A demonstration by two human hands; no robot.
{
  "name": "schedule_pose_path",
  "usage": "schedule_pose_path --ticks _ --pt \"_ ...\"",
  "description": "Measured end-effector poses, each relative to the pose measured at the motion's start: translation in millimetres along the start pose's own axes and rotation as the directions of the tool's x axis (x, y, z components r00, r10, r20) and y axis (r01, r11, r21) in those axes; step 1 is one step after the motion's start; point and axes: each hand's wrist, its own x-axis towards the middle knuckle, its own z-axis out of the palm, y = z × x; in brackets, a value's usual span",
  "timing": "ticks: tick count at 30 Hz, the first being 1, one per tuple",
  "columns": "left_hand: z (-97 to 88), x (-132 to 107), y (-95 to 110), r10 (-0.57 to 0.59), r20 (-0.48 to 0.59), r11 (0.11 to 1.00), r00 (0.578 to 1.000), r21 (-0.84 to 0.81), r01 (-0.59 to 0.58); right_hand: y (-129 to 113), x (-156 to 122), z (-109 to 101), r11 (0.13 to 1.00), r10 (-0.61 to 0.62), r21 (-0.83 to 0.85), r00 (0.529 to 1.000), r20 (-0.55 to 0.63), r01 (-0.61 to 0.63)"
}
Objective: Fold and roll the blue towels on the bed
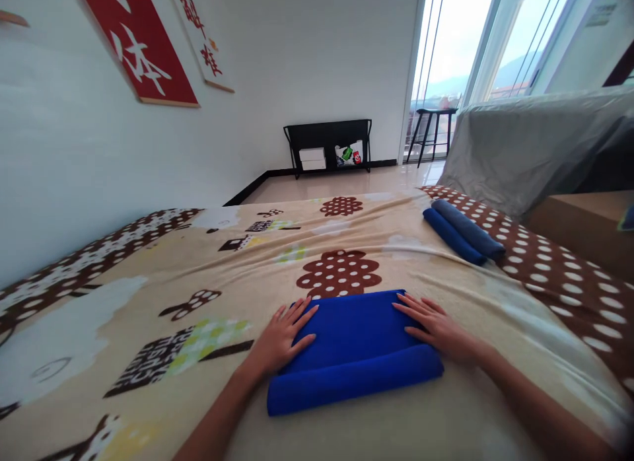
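Observation:
A bright blue cloth [354, 332] lies in front of me, its near end rolled into a thick tube and its far part flat. My left hand [282, 335] rests on its left edge, fingers stretched out and apart. On the opposite edge lies my right hand [438, 325], also with fingers spread. Neither hand grips the fabric. Further off to the right, a dark blue cloth roll [453, 236] and a grey-blue cloth roll [468, 228] sit side by side, touching each other.
Everything lies on a beige patterned blanket [208, 263] with a brown polka-dot border. Beyond its far edge stands a low black rack [327, 132] against the wall. At right are a plastic-covered piece of furniture [535, 144], a cardboard box [584, 230] and a black stool [436, 112].

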Motion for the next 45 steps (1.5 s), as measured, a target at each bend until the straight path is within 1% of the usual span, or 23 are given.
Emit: schedule_pose_path --ticks 1,3,6,8,11,13,15,17,19,21,23,25,27,28,29,31,33,34,36,39,41,43,45 --pt "-0.4 -3 -5 -0.013 -0.012 1.0 1.0 0.016 0.013 6 -4 1 1.0 0.009 -0.015 1.0 -0.023 -0.009" --pt "-5.7 -13 -2 -0.024 -0.07 0.998 0.997 0.059 0.028 7 -14 2 0.998 0.032 -0.05 0.994 -0.103 -0.037" --pt "-18.0 -45 25 0.019 -0.222 0.993 0.975 0.12 0.008 -11 -38 3 0.993 0.035 -0.1 0.968 -0.247 -0.062" --pt "-19.9 -73 48 0.091 -0.304 0.985 0.948 0.169 -0.04 -26 -59 7 0.988 -0.05 -0.152 0.958 -0.281 0.007" --pt "-6.3 -107 73 0.215 -0.36 0.955 0.908 0.271 -0.119 -41 -83 21 0.962 -0.21 -0.23 0.94 -0.268 0.149" --pt "6.8 -114 81 0.211 -0.37 0.953 0.905 0.285 -0.106 -46 -87 32 0.954 -0.226 -0.258 0.93 -0.288 0.152" --pt "14.7 -108 83 0.149 -0.38 0.966 0.913 0.254 -0.053 -49 -81 38 0.955 -0.202 -0.273 0.927 -0.317 0.114" --pt "13.5 -94 80 0.079 -0.375 0.98 0.924 0.198 -0.003 -53 -68 37 0.959 -0.177 -0.271 0.928 -0.327 0.087" --pt "4.7 -74 77 -0.007 -0.31 0.988 0.951 0.145 0.054 -58 -53 30 0.968 -0.134 -0.247 0.935 -0.328 0.052" --pt "-6.5 -55 75 -0.114 -0.197 0.979 0.974 0.142 0.144 -62 -40 23 0.968 -0.076 -0.252 0.944 -0.322 -0.008" --pt "-13.9 -41 79 -0.194 -0.152 0.957 0.969 0.187 0.22 -66 -28 19 0.951 -0.038 -0.301 0.944 -0.328 -0.067" --pt "-13.8 -32 90 -0.237 -0.2 0.932 0.951 0.23 0.281 -71 -19 22 0.927 -0.015 -0.354 0.934 -0.357 -0.12" --pt "-6.3 -28 105 -0.2 -0.276 0.923 0.94 0.269 0.276 -80 -11 31 0.911 0.0 -0.378 0.915 -0.403 -0.167" --pt "-0.9 -27 113 -0.135 -0.313 0.932 0.94 0.282 0.227 -86 -7 37 0.907 -0.017 -0.387 0.904 -0.427 -0.166" --pt "4.7 -25 120 -0.05 -0.341 0.945 0.939 0.288 0.155 -92 -4 43 0.909 -0.061 -0.395 0.894 -0.444 -0.134" --pt "13.9 -22 128 0.111 -0.362 0.959 0.925 0.283 -0.005 -101 -1 53 0.917 -0.195 -0.398 0.872 -0.448 0.001" --pt "17.4 -22 123 0.176 -0.321 0.962 0.931 0.256 -0.093 -100 -1 56 0.921 -0.281 -0.371 0.866 -0.413 0.122" --pt "16.7 -24 115 0.178 -0.287 0.964 0.941 0.244 -0.107 -96 -3 55 0.927 -0.272 -0.35 0.881 -0.388 0.133" --pt "11.6 -29 95 0.142 -0.224 0.972 0.964 0.218 -0.092 -83 -9 49 0.944 -0.192 -0.319 0.92 -0.341 0.079" --pt "1.4 -34 74 0.043 -0.181 0.982 0.983 0.189 -0.008 -74 -11 39 0.953 -0.091 -0.302 0.948 -0.304 -0.006" --pt "-3.5 -28 78 0.007 -0.176 0.983 0.984 0.182 0.026 -84 -3 35 0.962 -0.078 -0.274 0.953 -0.293 -0.005" --pt "-5.8 -16 89 0.056 -0.142 0.987 0.988 0.154 -0.034 -97 11 33 0.976 -0.119 -0.208 0.963 -0.241 0.068" --pt "-6.4 -3 92 0.114 -0.081 0.99 0.99 0.096 -0.106 -100 25 29 0.984 -0.143 -0.126 0.978 -0.15 0.125"
